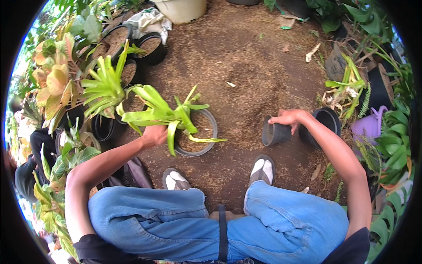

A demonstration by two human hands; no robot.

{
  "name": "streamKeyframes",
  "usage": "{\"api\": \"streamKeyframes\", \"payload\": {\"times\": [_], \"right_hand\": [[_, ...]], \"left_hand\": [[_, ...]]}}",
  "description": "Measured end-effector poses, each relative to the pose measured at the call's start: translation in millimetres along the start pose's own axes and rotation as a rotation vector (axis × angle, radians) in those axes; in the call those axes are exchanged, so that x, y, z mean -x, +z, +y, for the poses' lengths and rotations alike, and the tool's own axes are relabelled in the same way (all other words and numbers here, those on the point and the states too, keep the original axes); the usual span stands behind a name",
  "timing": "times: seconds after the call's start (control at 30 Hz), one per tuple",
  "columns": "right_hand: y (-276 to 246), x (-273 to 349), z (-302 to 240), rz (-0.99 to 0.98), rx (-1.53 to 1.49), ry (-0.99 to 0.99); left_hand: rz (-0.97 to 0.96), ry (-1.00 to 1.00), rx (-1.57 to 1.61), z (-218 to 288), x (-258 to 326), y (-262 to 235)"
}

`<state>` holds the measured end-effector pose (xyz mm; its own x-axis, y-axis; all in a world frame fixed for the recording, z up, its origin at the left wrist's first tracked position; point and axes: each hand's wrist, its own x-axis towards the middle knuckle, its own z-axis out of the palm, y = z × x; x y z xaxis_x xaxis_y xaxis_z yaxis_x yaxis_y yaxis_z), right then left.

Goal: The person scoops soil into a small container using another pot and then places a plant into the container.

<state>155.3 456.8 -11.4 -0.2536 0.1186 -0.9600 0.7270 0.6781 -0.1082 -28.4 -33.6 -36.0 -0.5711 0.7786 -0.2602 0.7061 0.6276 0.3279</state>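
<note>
At the left, my left hand [156, 135] is closed around the base of a bright green, strap-leaved plant [160, 110]; leaves cover most of its fingers. The plant leans over a round grey-rimmed pot [205, 141], which holds brown growing mix. On the right, my right hand [288, 119] grips the rim of a small black plastic pot [275, 134], tilted just above or on the soil; I cannot tell which. A larger black pot [337, 119] lies tipped beside my right wrist, partly behind the forearm.
Several black pots [151, 48] and leafy plants [103, 88] line the left side. A cream tub [182, 9] and a white sack [148, 23] stand at the back. On the right are a purple pot [368, 126] and cut leaves [347, 83]. Brown soil [246, 66] covers the ground.
</note>
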Motion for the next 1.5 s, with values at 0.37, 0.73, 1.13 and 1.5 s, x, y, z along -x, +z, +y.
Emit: {"api": "streamKeyframes", "payload": {"times": [0.37, 0.73, 1.13, 1.5], "right_hand": [[3, 9, -7, 0.171, 0.116, 0.055], [9, -3, 3, 0.162, -0.137, -0.012], [7, -2, 15, 0.166, -0.089, -0.074], [6, 2, 5, 0.139, -0.061, -0.074]], "left_hand": [[0.021, -0.055, 0.036, 6, 2, -4], [-0.008, 0.169, -0.115, -27, 9, 21], [0.079, 0.382, 0.079, 2, -5, -6], [0.271, 0.346, -0.031, 25, 2, -10]]}}
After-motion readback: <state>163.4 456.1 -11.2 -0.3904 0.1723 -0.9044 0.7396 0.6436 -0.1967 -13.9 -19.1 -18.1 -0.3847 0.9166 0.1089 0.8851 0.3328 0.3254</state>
